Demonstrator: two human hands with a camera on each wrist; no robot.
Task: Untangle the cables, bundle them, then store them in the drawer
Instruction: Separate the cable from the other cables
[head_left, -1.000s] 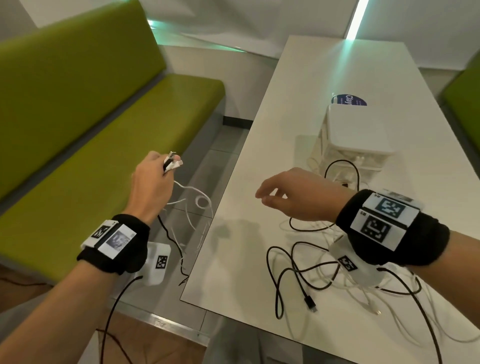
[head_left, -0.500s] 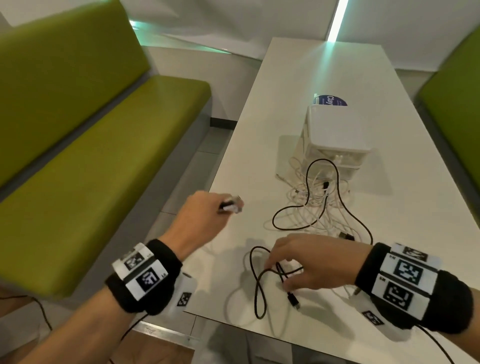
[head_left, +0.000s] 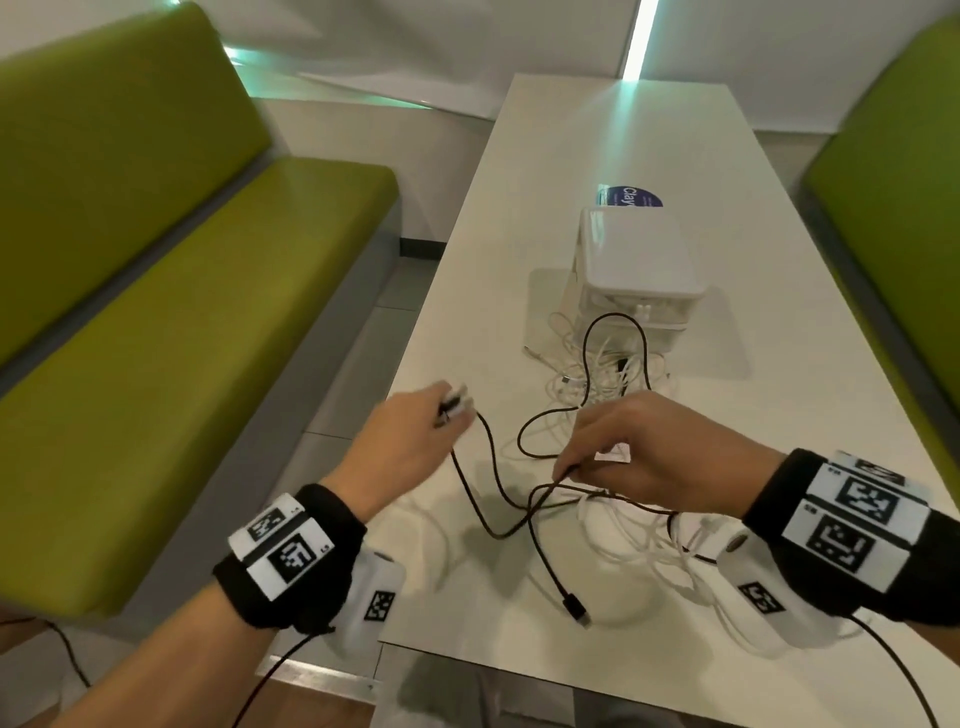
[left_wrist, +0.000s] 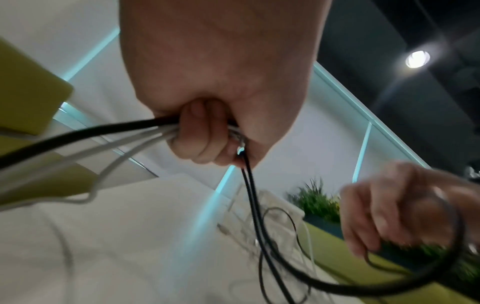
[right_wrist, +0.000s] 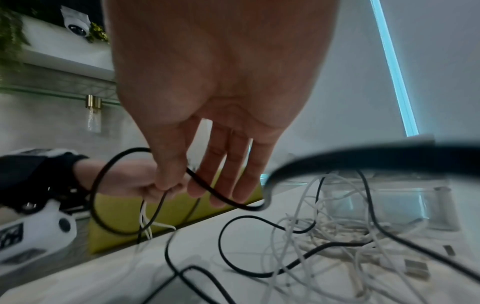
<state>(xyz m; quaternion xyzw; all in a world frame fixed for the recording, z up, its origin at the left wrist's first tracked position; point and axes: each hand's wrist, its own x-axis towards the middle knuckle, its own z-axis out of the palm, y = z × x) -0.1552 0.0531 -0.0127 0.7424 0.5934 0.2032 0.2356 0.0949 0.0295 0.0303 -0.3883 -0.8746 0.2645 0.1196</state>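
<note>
My left hand (head_left: 445, 415) hovers over the table's left edge and grips a bunch of cable ends, black and white; in the left wrist view its fingers (left_wrist: 200, 135) curl round them. A black cable (head_left: 493, 519) runs from that fist to my right hand (head_left: 567, 469), which pinches a strand of it between thumb and forefinger (right_wrist: 166, 183). Its free plug (head_left: 577, 614) lies near the front edge. White cables (head_left: 644, 540) lie tangled under my right wrist. More white cables (head_left: 602, 374) are piled in front of the white drawer box (head_left: 639, 260).
The long white table (head_left: 597, 145) runs away from me, with a blue sticker (head_left: 631, 195) behind the drawer box. Green benches (head_left: 182, 322) flank it on both sides. Sensor leads hang from my wrist cameras below the table's front edge.
My left hand has swung from beside the bench to over the table's edge, carrying the cable ends. My right hand dropped onto the black cable and now pinches a strand.
</note>
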